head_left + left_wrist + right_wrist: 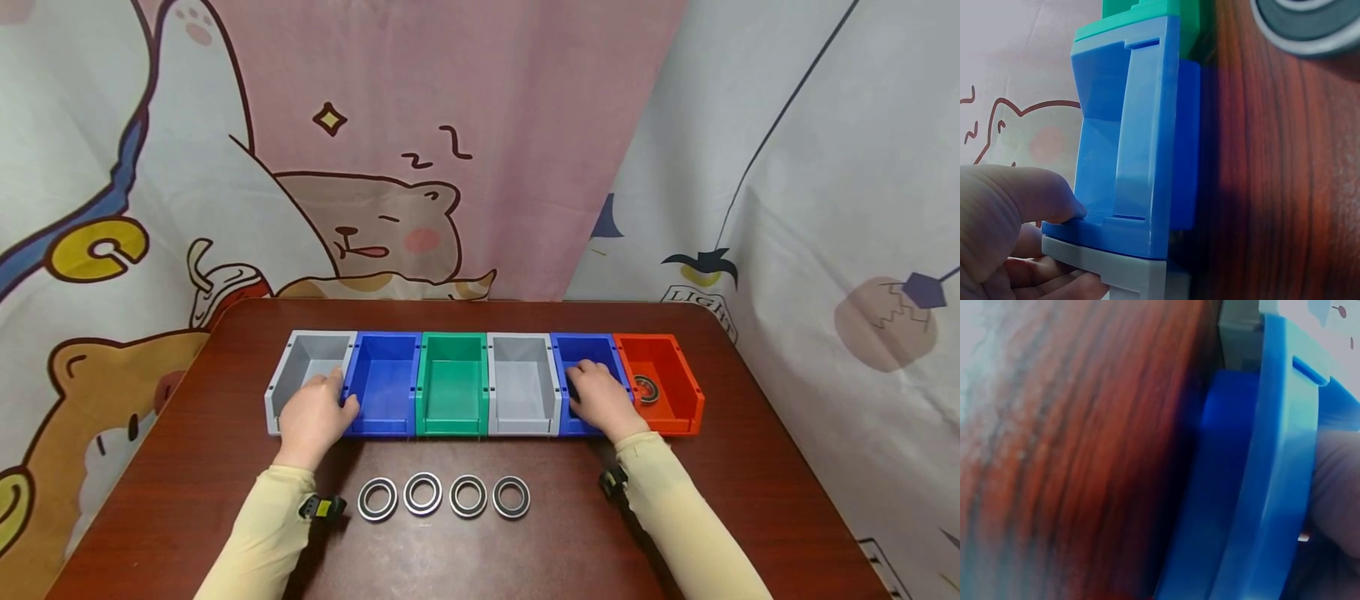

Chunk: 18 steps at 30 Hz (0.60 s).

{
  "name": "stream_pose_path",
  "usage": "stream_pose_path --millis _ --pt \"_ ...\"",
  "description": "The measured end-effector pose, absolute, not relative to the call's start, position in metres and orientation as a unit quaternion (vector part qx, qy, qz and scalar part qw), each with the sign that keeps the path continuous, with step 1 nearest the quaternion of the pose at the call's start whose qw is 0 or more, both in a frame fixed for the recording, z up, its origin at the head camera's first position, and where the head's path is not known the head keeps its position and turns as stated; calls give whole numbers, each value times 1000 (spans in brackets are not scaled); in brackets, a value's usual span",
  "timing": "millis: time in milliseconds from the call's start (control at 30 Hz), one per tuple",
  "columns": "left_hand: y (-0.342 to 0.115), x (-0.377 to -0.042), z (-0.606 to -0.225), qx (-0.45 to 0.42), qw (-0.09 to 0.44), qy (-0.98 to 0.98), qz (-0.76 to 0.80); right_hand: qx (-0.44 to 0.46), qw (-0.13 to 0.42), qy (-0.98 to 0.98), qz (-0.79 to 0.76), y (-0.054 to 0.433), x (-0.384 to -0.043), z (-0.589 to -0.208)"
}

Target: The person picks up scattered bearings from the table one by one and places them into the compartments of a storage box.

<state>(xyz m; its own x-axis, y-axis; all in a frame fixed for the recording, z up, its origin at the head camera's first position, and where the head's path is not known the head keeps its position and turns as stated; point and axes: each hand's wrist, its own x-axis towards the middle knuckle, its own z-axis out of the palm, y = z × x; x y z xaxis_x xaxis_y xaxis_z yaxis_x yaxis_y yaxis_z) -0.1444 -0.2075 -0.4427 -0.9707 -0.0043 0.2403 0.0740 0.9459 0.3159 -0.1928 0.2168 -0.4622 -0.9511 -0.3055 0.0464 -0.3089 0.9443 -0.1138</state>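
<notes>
- Resting on a dark red wooden table (180,467), a row of six open plastic bins runs side by side across the head view, walls touching.
- At the far left stands a grey bin (303,367); the person's left hand (313,415) lies over its front right corner, fingers reaching into it and the thumb set on the wall it shares with the neighbouring blue bin (386,379).
- Seen from the left wrist camera, the thumb (1029,190) presses on that blue bin's (1129,144) rim, with the fingers curled against the grey bin (1116,272) below, so the hand grips the joined walls.
- Next in line come a green bin (452,383) and a second grey bin (522,383).
- Further right, the right hand (600,400) sits in a second blue bin (581,348), fingers curled over its front wall; the right wrist camera shows a finger (1335,487) behind that blue wall (1272,456).
- At the far right, an orange bin (675,383) holds one bearing (647,388) on its floor.
- Before the row, between the two pale yellow sleeves, four ring bearings (444,497) lie flat in a line on the table, just beside one another.
</notes>
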Motion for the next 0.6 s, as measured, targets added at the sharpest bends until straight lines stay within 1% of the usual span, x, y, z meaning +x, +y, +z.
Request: stream_pose_path --millis 233,600 --pt "-207 -144 -442 -16 114 -980 -163 151 3 -984 89 218 -189 -459" --pt "-207 -144 -442 -18 116 -980 -162 168 11 -974 149 227 -169 -433"
